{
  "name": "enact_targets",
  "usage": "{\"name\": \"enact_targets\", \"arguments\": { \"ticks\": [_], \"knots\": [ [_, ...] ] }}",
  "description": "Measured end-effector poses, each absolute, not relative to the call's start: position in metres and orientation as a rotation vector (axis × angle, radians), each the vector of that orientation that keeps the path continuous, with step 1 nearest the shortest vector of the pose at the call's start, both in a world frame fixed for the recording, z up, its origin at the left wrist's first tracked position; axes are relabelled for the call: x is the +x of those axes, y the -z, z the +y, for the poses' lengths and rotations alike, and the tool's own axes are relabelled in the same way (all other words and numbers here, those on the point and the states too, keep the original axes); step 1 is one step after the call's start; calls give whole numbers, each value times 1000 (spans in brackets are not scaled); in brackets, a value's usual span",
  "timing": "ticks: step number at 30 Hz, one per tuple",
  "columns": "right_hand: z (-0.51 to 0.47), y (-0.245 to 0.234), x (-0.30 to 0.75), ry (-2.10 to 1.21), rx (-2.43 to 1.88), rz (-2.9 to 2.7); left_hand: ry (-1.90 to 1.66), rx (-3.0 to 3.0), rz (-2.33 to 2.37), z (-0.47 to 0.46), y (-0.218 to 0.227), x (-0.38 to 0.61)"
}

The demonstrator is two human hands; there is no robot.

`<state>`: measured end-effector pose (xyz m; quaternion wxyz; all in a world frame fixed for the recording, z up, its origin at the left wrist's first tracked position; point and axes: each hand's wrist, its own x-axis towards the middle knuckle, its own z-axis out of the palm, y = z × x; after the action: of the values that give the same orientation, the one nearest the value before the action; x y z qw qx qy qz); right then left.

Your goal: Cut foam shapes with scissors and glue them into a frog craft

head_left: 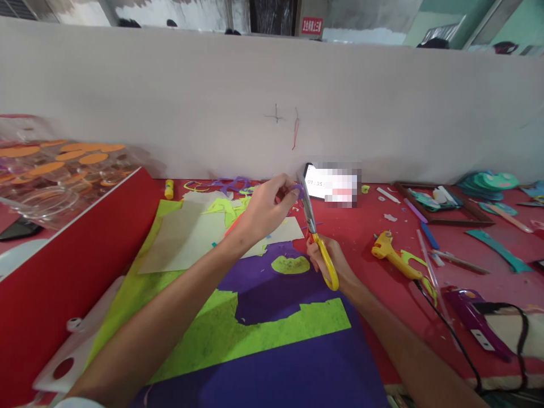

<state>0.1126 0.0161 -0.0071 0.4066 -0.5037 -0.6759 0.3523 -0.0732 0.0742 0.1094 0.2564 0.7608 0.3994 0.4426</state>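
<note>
My right hand (327, 258) grips yellow-handled scissors (312, 218), whose metal blades point up and slightly left. Close to the blade tips, my left hand (272, 204) pinches a small purple piece (298, 190), probably felt or foam. Whether the blades touch that piece I cannot tell. Beneath both hands lies a dark purple sheet (272, 368). On it rest a cut lime-green sheet (272, 334) and a small green oval piece (291, 264). Pale paper sheets (178, 238) and green scraps (227, 209) lie under my left forearm and wrist.
A phone (331, 184) leans against the white partition (212, 102). To the right are a yellow glue gun (395, 255) with a cord, a purple tool (476, 323) and a brown frame (442, 201). A red divider (80, 266) stands left, near a glue stick (169, 189).
</note>
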Motion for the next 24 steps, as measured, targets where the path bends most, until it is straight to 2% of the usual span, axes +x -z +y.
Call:
{"name": "enact_targets", "arguments": {
  "ticks": [24],
  "knots": [
    [16, 7, 114, -917, -1288, -1647, -1243, 2038, 1130, 73, -110, -73]
  ]
}}
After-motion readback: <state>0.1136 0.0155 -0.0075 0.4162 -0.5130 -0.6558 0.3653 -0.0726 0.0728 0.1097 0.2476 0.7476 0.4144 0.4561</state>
